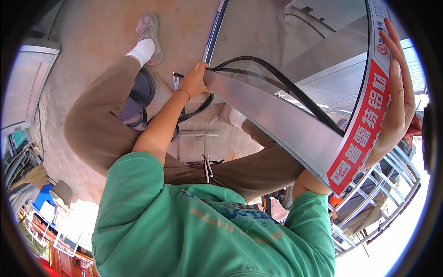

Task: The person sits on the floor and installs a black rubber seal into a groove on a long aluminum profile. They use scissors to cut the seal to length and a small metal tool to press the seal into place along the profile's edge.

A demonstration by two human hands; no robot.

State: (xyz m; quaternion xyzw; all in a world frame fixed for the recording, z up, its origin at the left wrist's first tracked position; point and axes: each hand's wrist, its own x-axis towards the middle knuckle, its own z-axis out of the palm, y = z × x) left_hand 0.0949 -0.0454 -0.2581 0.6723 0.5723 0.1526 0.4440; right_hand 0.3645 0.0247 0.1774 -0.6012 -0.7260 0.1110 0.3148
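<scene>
A glazed aluminium window frame (pixel 272 115) is held tilted in front of me, its silver rail running from my left hand to the lower right corner. Red and white protective film (pixel 353 141) covers the right-hand rail. My left hand (pixel 194 82) is closed round the frame's left corner. Against the outer face of the right rail lies my right hand (pixel 400 87), its fingers stretched out and pointing up. A loose black rubber strip (pixel 272 68) loops over the glass from near my left hand; another length hangs below that hand.
A dark round stool (pixel 142 87) stands by my left leg on the concrete floor (pixel 99 27). A metal cabinet (pixel 25 87) is at the left, with a broom (pixel 34 177) below it. Metal racking (pixel 380 198) stands at the right.
</scene>
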